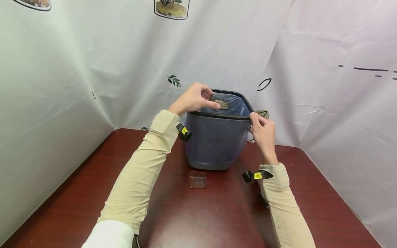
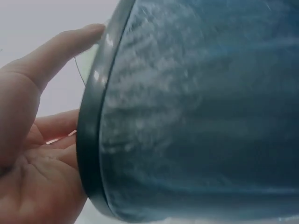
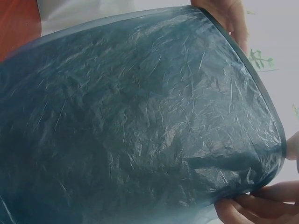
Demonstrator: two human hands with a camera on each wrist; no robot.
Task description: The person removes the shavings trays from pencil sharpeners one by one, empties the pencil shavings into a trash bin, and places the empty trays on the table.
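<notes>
A blue-grey trash bin (image 1: 217, 144) with a black rim (image 3: 254, 77) stands on the table, its outside covered in wrinkled plastic film (image 3: 117, 102). Reaching over its left rim is my left hand (image 1: 195, 98), thumb stretched over the opening and apart from the bent fingers. The rim hides those fingertips in the left wrist view, where the palm (image 2: 42, 182) shows bare. A mottled brownish patch (image 1: 222, 104) shows in the opening just past the thumb. My right hand (image 1: 263, 132) pinches the front right corner of the rim; its fingers (image 3: 257, 205) lie against the film from outside.
Just in front of the bin sits a small clear plastic container (image 1: 197, 180). The dark red table (image 1: 217, 213) reaches back to white printed sheets (image 1: 130, 62), which hang behind and on both sides. A dark object (image 1: 263, 198) is partly hidden behind the right forearm.
</notes>
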